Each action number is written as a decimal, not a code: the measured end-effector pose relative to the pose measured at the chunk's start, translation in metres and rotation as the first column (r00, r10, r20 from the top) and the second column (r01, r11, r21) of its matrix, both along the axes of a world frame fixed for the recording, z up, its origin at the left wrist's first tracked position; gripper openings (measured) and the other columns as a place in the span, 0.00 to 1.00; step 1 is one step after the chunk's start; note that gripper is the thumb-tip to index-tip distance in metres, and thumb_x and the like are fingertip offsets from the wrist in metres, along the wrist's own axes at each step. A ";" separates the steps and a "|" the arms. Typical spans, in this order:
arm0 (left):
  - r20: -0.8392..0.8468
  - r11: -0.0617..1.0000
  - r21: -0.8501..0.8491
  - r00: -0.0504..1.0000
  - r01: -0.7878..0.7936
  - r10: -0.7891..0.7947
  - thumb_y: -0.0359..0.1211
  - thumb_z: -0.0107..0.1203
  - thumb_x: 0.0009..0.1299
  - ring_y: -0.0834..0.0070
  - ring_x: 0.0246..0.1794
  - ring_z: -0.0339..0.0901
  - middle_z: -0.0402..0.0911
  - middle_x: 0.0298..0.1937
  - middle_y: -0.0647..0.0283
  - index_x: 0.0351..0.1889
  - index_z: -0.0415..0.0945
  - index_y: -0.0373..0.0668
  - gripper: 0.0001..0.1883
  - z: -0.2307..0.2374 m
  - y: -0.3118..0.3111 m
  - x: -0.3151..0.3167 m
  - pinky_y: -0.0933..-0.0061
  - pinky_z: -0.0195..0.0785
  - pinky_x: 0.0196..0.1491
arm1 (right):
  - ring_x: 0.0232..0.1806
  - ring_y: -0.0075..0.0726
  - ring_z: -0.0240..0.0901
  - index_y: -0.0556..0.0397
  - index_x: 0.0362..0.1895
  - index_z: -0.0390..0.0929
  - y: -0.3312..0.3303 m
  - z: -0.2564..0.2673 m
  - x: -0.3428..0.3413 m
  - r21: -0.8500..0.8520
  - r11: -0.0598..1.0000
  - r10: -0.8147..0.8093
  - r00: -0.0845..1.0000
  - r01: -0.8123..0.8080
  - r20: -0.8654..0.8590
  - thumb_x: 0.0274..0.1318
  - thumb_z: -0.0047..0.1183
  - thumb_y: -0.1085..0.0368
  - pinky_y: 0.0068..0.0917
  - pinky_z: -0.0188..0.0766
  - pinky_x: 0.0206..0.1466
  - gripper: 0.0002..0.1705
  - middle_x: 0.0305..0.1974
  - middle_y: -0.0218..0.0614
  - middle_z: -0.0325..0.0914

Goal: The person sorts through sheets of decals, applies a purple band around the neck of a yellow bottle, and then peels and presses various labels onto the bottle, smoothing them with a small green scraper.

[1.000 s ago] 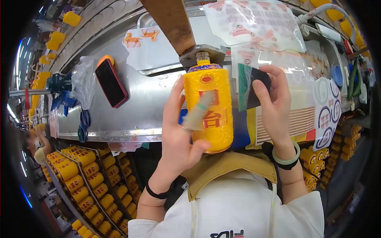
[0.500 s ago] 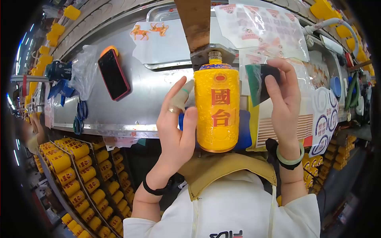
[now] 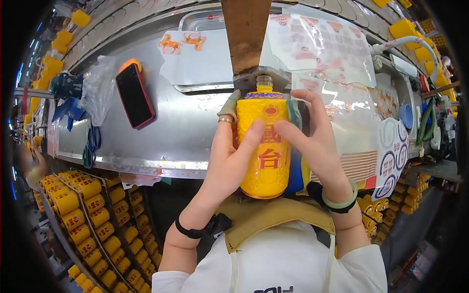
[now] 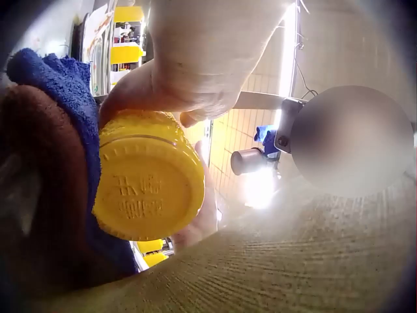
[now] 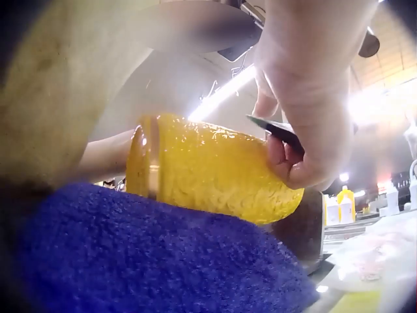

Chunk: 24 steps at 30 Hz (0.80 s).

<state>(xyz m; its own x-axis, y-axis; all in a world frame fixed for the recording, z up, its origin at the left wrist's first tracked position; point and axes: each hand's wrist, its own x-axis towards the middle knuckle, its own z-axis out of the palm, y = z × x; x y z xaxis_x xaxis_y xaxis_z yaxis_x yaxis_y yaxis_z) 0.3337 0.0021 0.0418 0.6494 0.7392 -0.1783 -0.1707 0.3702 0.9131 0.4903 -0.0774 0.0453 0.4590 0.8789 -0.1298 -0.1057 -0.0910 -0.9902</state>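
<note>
A yellow bottle [image 3: 265,181] with red characters lies on its side, its clear glass neck at a metal bracket [image 3: 273,78]. My left hand [image 3: 225,158] holds it along the left side, thumb on the front face and a pale cover [image 3: 228,106] on one finger. My right hand [image 3: 320,149] is at the bottle's right side, its thumb over the label. Its curled fingers grip a thin flat black-and-green piece [image 5: 287,134] against the bottle. In the left wrist view the embossed base [image 4: 146,189] shows. A blue cloth [image 5: 163,254] lies beneath the bottle.
A phone [image 3: 135,95] and a plastic bag [image 3: 100,90] lie on the metal table [image 3: 181,141] at left. Decal sheets [image 3: 322,44] spread to the right. A wooden beam [image 3: 245,34] rises behind the bracket. Racks of yellow bottles [image 3: 97,215] stand below left.
My left hand moves off the label to the bottle's side, then its thumb comes back onto the front. My right hand moves left to the bottle with the black-and-green piece.
</note>
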 end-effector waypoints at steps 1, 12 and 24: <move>0.000 1.000 0.011 1.000 0.006 -0.006 0.32 0.51 0.82 0.74 0.67 0.70 0.70 0.69 0.54 0.80 0.47 0.33 0.34 0.000 0.000 0.000 0.69 0.66 0.68 | 0.54 0.28 0.73 0.61 0.62 0.66 0.000 -0.003 0.000 -0.009 1.000 -0.015 1.000 0.015 0.010 0.56 0.69 0.68 0.29 0.71 0.59 0.33 0.53 0.38 0.76; -0.009 0.998 0.043 0.999 0.045 -0.044 0.32 0.47 0.83 0.74 0.68 0.69 0.67 0.71 0.54 0.81 0.45 0.33 0.33 -0.001 0.002 -0.004 0.69 0.64 0.69 | 0.54 0.26 0.71 0.60 0.61 0.69 0.000 -0.011 0.010 -0.002 1.000 0.014 0.990 -0.014 0.143 0.58 0.67 0.67 0.27 0.70 0.59 0.30 0.53 0.36 0.75; -0.021 0.997 -0.033 0.998 -0.065 0.065 0.58 0.25 0.85 0.56 0.80 0.56 0.56 0.80 0.45 0.82 0.45 0.35 0.40 -0.015 0.006 -0.015 0.56 0.49 0.79 | 0.43 0.50 0.78 0.54 0.55 0.83 0.029 0.060 0.027 -0.029 0.906 0.202 0.369 -0.423 0.907 0.50 0.63 0.77 0.34 0.74 0.48 0.24 0.42 0.38 0.84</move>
<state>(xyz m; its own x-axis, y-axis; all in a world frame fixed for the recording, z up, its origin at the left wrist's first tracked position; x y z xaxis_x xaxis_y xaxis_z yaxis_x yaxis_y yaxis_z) 0.3188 0.0076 0.0264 0.5962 0.7731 -0.2164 -0.1772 0.3896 0.9038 0.5170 -0.0486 0.1058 -0.0946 0.9370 0.3363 0.8191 0.2653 -0.5087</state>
